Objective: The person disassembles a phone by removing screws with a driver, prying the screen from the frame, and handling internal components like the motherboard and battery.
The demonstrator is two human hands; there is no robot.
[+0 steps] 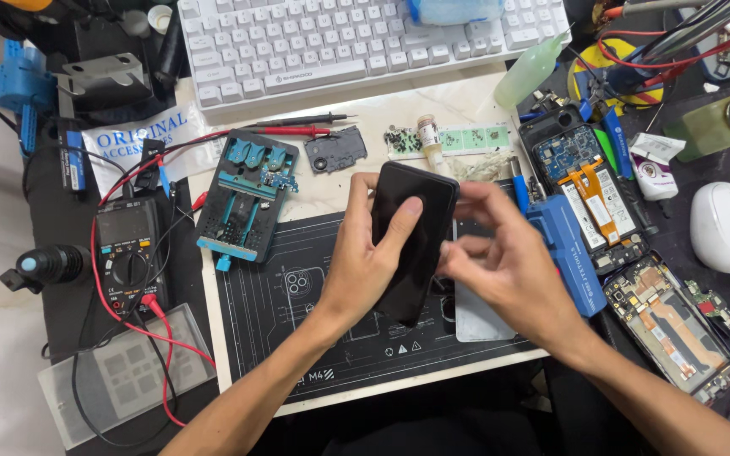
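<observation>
Phone centre frame, above the black mat, gripped in my left hand, thumb across its dark face. Right hand at 3 o'clock, fingers loosely curled against its edge, grasping nothing.

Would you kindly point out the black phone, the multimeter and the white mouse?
Black phone (411,221), head view, on its dark back between the two hands.
Multimeter (128,253), head view, near its dial.
White mouse (728,226), head view, middle of its shell.
</observation>
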